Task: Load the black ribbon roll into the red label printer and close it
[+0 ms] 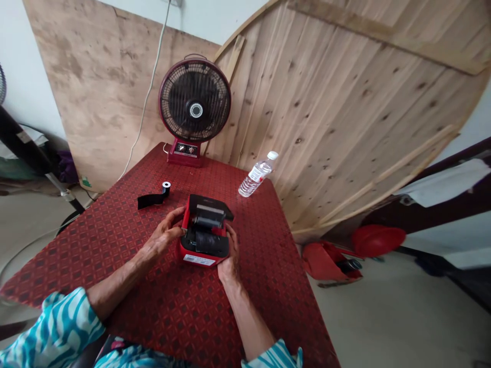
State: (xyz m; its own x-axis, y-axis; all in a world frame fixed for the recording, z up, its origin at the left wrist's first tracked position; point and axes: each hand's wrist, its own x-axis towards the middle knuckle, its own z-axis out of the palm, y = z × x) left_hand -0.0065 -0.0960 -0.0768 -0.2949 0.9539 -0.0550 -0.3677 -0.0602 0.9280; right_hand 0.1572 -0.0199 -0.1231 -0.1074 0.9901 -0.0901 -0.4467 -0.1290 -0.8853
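Observation:
A small red and black device (205, 232) with its lid raised sits in the middle of the red patterned table (161, 286), a black roll showing inside it. My left hand (165, 232) grips its left side, fingers curled round the edge. My right hand (230, 258) holds its right front corner, thumb against the casing. A black ribbon roll with a white core (155, 197) lies partly unwound on the cloth, beyond my left hand.
A dark red table fan (195, 105) stands at the table's far edge, with its white cord up the wall. A plastic water bottle (258, 175) lies near the right edge against wooden boards. A red helmet (378, 239) and a red bag (326, 260) rest on the floor.

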